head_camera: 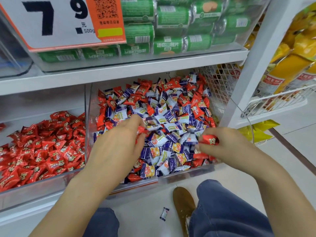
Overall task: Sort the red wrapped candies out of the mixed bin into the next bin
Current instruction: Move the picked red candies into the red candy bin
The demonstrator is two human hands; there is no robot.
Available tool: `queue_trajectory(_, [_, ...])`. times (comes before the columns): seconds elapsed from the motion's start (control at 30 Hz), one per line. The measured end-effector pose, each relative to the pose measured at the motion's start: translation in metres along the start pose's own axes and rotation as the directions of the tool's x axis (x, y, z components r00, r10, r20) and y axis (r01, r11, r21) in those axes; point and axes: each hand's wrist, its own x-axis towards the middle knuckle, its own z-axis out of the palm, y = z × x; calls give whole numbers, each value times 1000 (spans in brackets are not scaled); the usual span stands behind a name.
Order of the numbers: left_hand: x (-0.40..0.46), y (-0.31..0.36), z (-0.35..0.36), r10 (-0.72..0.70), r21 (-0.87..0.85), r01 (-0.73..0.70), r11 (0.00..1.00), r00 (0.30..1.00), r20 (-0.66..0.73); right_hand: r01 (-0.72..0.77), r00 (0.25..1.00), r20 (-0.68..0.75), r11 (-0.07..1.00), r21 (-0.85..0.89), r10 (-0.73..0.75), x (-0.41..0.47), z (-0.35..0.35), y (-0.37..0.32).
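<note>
Red candy pinched in right hand; left hand fingers curled round another.

A big white price sign hangs at the top left. It shows a large black "7" and a smaller "9", and under the 9 are "元" and "500g". Touching the sign's right side is an orange tag with a square code; the small words under the code are too blurry to read. Just right of the sign lie green packs. One pack reads "迷你山楂片". The same words stand upside down on packs below the sign. Letters on the candy wrappers are too small to read.
</note>
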Motion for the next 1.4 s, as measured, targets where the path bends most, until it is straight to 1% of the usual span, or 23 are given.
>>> queue_trajectory(0.07, [0,2,-3,-32,-58,28,998,998,-58,0,996,-89,976,220,20,3,-4,2])
queue_trajectory(0.1, [0,2,-4,-37,-81,31,996,996,-79,4,992,-121,940,340,40,5,-5,2])
queue_trajectory(0.17, [-4,4,-8,-32,-105,20,994,993,-113,10,983,-161,843,538,92,9,-8,-4])
queue_trajectory(0.23, [-8,5,-13,-18,-112,2,994,990,-142,16,974,-176,729,684,144,12,-8,-12])
queue_trajectory(0.3, [-14,2,-20,-19,-137,-3,991,986,-164,30,969,-179,638,769,171,14,-9,-24])
queue_trajectory(0.37, [-19,-5,-27,-30,-162,1,987,983,-179,50,967,-183,571,819,178,14,-8,-37])
queue_trajectory(0.43, [-24,-14,-34,-52,-175,16,984,978,-204,70,964,-192,523,850,182,14,-7,-51])
queue_trajectory(0.47, [-27,-20,-37,-64,-179,23,984,973,-223,88,964,-203,515,853,173,13,-6,-61])
queue_trajectory(0.53, [-32,-34,-44,-101,-195,51,979,962,-255,132,967,-227,527,840,120,12,-2,-82])
queue_trajectory(0.63, [-42,-63,-54,-173,-216,111,970,940,-294,215,969,-245,534,818,-14,8,6,-121])
queue_trajectory(0.7, [-50,-84,-62,-227,-222,162,961,924,-308,255,967,-217,566,784,-135,6,15,-153])
queue_trajectory(0.77, [-57,-108,-69,-301,-269,222,937,905,-301,295,953,-173,622,726,-250,6,28,-187])
queue_trajectory(0.83, [-60,-131,-71,-348,-315,251,915,887,-303,352,931,-159,697,625,-328,9,47,-218])
queue_trajectory(0.87, [-62,-142,-72,-358,-320,258,911,882,-308,388,919,-175,733,559,-353,12,57,-232])
queue_trajectory(0.97, [-66,-168,-74,-400,-323,304,896,868,-294,471,877,-287,807,355,-385,25,83,-264])
queue_trajectory(1.03, [-70,-180,-75,-428,-336,331,882,861,-276,481,857,-321,850,214,-404,34,93,-278])
queue_trajectory(1.07, [-72,-185,-76,-442,-336,349,875,858,-260,473,858,-287,874,115,-426,38,98,-281])
queue_trajectory(1.13, [-75,-194,-77,-465,-335,379,863,855,-230,451,877,-113,882,-139,-466,43,108,-281])
queue_trajectory(1.17, [-75,-197,-77,-470,-338,385,859,854,-221,440,891,-13,867,-233,-455,45,113,-279])
queue_trajectory(1.2, [-75,-198,-77,-477,-340,393,854,852,-215,432,899,49,861,-269,-435,46,116,-278])
queue_trajectory(1.23, [-74,-199,-77,-487,-340,403,849,848,-210,433,899,57,860,-269,-434,46,118,-276])
queue_trajectory(1.3, [-71,-198,-76,-502,-345,418,840,840,-204,462,880,-8,859,-219,-475,43,116,-274])
queue_trajectory(1.4, [-66,-195,-74,-506,-373,408,833,835,-215,515,848,-105,854,-70,-520,33,102,-271])
